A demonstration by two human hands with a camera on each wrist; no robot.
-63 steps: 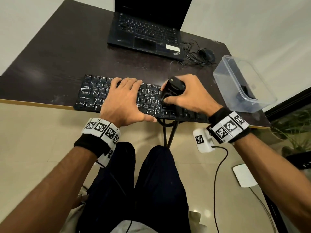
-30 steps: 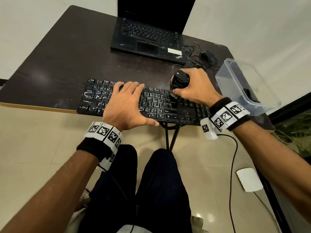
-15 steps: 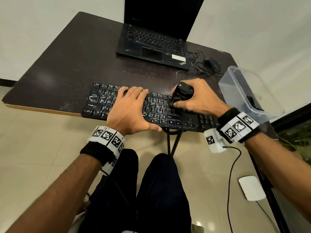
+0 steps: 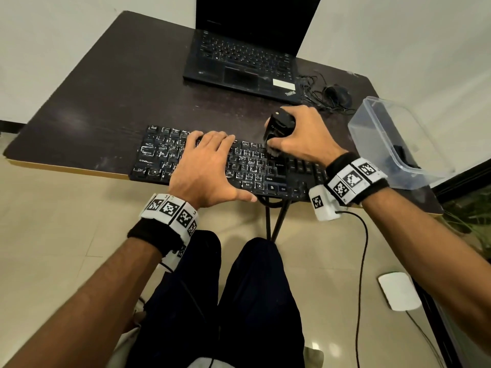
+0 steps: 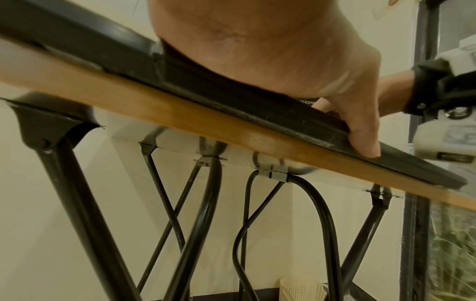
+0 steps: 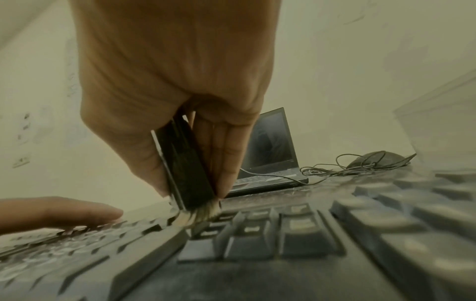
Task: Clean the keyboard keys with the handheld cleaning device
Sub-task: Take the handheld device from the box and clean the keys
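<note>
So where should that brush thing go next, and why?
Probably a short drag toward the person along the same column of keys. The right hand grips the cleaning device with its bristles splayed on the keyboard near its far row, while the left hand lies flat on it, steadying it.

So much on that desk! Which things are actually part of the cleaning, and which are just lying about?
In use:
- keyboard, steadied by the left hand
- cleaning device, gripped by the right hand, bristles on the keys

Lying about:
- laptop
- mouse with tangled cable
- clear plastic box
</note>
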